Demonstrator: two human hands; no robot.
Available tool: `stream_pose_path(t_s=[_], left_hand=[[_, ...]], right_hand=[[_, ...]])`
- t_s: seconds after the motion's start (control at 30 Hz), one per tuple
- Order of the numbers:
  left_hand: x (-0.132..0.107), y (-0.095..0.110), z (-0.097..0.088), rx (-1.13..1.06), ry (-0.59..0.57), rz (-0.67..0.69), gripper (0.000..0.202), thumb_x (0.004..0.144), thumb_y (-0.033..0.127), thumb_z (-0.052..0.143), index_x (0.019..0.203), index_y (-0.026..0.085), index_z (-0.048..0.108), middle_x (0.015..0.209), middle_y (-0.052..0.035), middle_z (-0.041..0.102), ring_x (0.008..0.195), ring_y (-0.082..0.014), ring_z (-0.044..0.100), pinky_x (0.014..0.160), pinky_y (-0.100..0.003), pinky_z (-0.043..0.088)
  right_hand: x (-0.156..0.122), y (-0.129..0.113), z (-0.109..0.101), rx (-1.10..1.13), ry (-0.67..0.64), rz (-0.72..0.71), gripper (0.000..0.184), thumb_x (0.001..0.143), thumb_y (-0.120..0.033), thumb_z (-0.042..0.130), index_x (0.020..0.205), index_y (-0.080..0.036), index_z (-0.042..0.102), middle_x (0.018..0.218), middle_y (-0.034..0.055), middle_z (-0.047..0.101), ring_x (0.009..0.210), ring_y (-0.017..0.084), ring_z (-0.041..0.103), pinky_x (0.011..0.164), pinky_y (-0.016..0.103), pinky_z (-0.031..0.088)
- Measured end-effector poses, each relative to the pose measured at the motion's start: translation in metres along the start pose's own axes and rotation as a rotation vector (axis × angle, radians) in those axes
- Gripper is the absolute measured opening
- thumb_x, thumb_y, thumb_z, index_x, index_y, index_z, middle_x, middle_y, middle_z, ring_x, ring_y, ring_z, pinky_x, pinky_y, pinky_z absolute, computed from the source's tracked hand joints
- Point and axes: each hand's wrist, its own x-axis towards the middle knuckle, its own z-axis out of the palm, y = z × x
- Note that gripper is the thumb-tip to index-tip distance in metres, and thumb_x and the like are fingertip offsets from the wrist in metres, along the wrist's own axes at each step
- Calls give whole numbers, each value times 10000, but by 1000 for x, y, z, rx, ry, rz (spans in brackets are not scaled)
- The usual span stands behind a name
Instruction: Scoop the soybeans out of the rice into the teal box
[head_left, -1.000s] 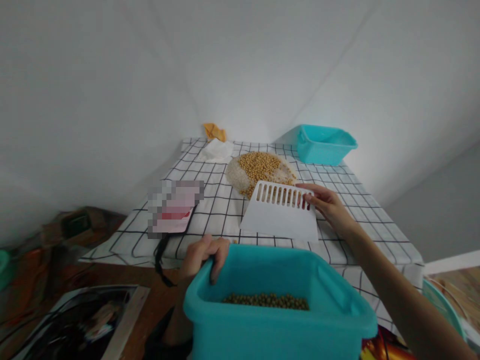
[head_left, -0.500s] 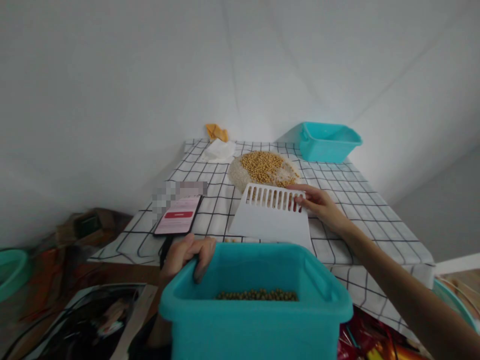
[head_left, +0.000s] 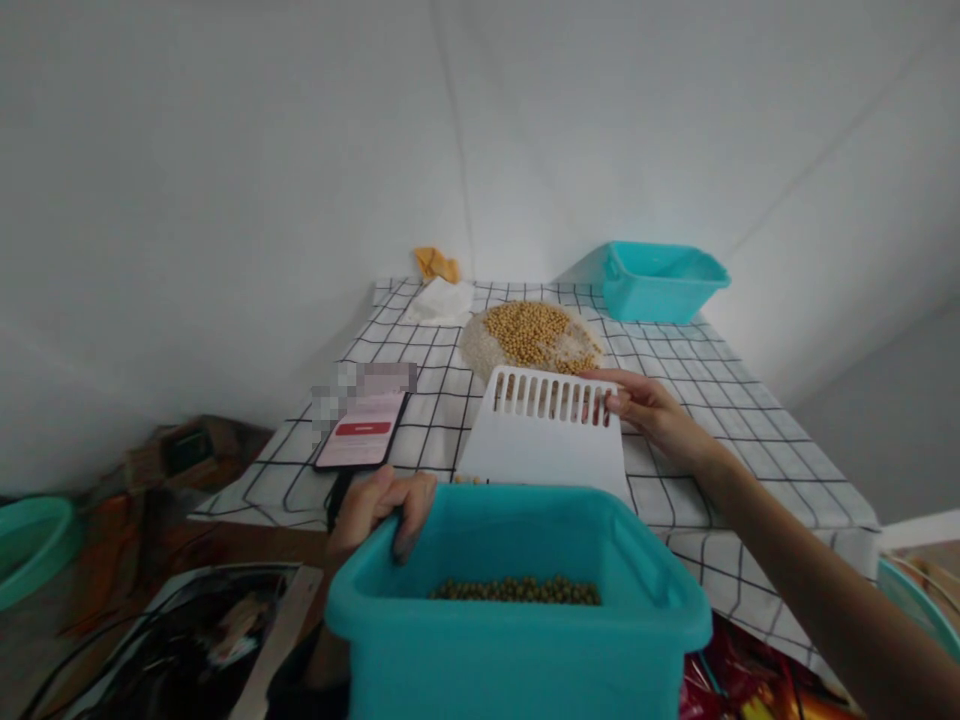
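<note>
Beyond the tub (head_left: 517, 645) the left hand (head_left: 386, 508) grips, the right hand (head_left: 658, 412) pinches a scoop (head_left: 544, 447).

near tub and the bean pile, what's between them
In the head view: the white slotted panel, its far right corner in the right hand, and a few loose beans by the near tub.

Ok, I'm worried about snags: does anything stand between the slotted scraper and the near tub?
Only a few loose beans show, at the lower left of the scraper; the near tub hides part of that space.
</note>
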Motion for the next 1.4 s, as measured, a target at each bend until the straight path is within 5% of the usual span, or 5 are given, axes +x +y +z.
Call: stream_pose_path(t_s=[0.13, 0.27, 0.73, 1.17, 1.4], left_hand=[[2, 1, -6, 76, -133, 11, 641, 984, 555, 498, 442, 220, 570, 435, -21, 456, 508, -191, 408, 611, -363, 369], [-2, 1, 2, 45, -1, 8, 658, 1010, 539, 428, 435, 233, 519, 461, -17, 423, 516, -197, 399, 602, -366, 368], [-6, -5, 6, 69, 101, -12, 637, 1026, 518, 343, 462, 247, 462, 476, -6, 413, 513, -196, 413, 619, -374, 408], [-8, -6, 12, 7, 119, -41, 595, 1004, 471, 379, 460, 248, 466, 480, -3, 406, 516, -200, 393, 583, -383, 367], [5, -13, 36, 120, 46, -67, 628, 968, 610, 379, 440, 276, 440, 447, -10, 387, 496, -212, 375, 558, -404, 333]], right_hand=[[-1, 2, -6, 85, 177, -45, 337, 843, -437, 798, 1171, -366, 765, 1115, 7, 779, 946, 203, 716, 873, 363, 581], [-1, 3, -12, 6, 294, -71, 360, 847, -458, 789, 1189, -352, 756, 1012, 14, 789, 891, 216, 720, 841, 374, 586], [32, -12, 18, -112, -74, -82, 349, 862, -490, 767, 1148, -291, 786, 999, 38, 780, 875, 204, 696, 802, 347, 558], [17, -3, -44, -13, 423, -80, 299, 800, -383, 800, 1090, -314, 782, 997, 15, 799, 856, 221, 725, 758, 354, 565], [13, 3, -49, -42, 441, -28, 276, 799, -341, 794, 1069, -284, 795, 888, 3, 794, 741, 175, 691, 683, 288, 531]])
